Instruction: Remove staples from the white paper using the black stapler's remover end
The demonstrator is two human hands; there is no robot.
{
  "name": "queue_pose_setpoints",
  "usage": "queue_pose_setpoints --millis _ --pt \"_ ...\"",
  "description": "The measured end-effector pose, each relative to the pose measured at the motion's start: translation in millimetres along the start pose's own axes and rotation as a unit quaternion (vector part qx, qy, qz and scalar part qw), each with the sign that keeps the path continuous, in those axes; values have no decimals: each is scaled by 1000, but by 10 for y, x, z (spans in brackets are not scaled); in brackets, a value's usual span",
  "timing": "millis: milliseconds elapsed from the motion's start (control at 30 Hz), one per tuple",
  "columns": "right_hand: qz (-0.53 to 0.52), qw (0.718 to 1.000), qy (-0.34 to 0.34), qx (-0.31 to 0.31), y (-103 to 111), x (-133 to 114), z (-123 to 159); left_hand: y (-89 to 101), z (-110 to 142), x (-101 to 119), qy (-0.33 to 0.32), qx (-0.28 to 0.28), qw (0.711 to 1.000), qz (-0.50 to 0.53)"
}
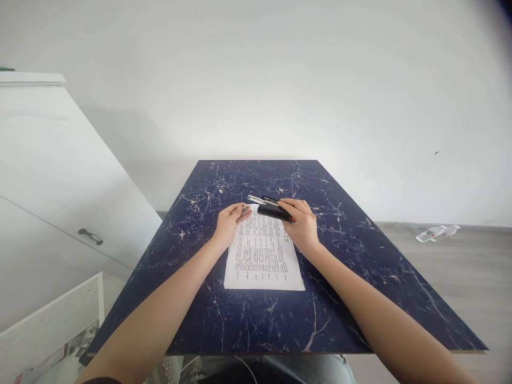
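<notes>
My right hand (301,220) is closed around a black stapler (275,212), held over the top right part of a printed sheet of paper (262,250). The stapler is opened up, and its silver metal magazine (258,200) sticks out to the left. Beside the sheet's upper left edge, my left hand (231,220) has its fingertips together on a small grey piece (245,208), too small to make out clearly. Lines of print and some handwriting at the right edge show on the paper, which lies flat; the stapler and my fingers cover its top corners.
The dark blue marbled table (272,325) reaches to a pale wall (256,80). On the left stands a white cabinet (48,176) with a dark handle (90,236). A clear plastic bottle (437,233) lies on the grey floor at right.
</notes>
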State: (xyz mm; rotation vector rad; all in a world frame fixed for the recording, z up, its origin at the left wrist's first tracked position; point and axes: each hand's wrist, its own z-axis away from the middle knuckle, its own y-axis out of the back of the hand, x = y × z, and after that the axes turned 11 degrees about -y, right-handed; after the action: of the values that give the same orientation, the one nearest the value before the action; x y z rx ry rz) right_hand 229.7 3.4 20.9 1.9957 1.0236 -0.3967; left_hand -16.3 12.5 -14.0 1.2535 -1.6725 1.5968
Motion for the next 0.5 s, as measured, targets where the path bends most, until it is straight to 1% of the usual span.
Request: queue_pose_setpoints --millis 33,67,100,133,167,200,233,267,300,333,367,400,433,500 --pt "-23 998 -60 -1 -1 32 -15 14 -11 13 -27 28 999 -8" --pt "-43 992 -117 -21 -5 70 -29 25 -20 31 -55 53 997 -14" --pt "-62 982 -169 -60 -12 112 -40 32 -26 53 -85 72 994 -19" --pt "-81 968 -211 -113 -24 154 -47 34 -26 77 -113 84 990 -26" --pt "-99 951 -239 -172 -40 192 -49 30 -20 102 -138 89 986 -33" --pt "-115 933 -252 -229 -58 222 -47 19 -8 128 -156 87 983 -42" --pt "-126 918 -252 -280 -76 244 -43 2 12 153 -168 79 981 -53" --pt "-128 908 -241 -318 -90 254 -38 -20 38 179 -173 65 981 -65" --pt "-122 905 -221 -342 -97 252 -36 -46 68 204 -173 47 981 -78" --pt "-110 909 -192 -354 -94 239 -37 -74 102 229 -170 26 981 -89" --pt "-99 917 -159 -351 -82 214 -41 -102 138 254 -165 3 981 -101" --pt "-92 930 -126 -333 -62 179 -49 -129 175 278 -158 -23 981 -113" --pt "-89 945 -95 -299 -37 133 -57 -153 212 302 -148 -51 980 -125" --pt "-95 972 -40 -213 3 19 -66 -194 280 344 -127 -105 976 -143"
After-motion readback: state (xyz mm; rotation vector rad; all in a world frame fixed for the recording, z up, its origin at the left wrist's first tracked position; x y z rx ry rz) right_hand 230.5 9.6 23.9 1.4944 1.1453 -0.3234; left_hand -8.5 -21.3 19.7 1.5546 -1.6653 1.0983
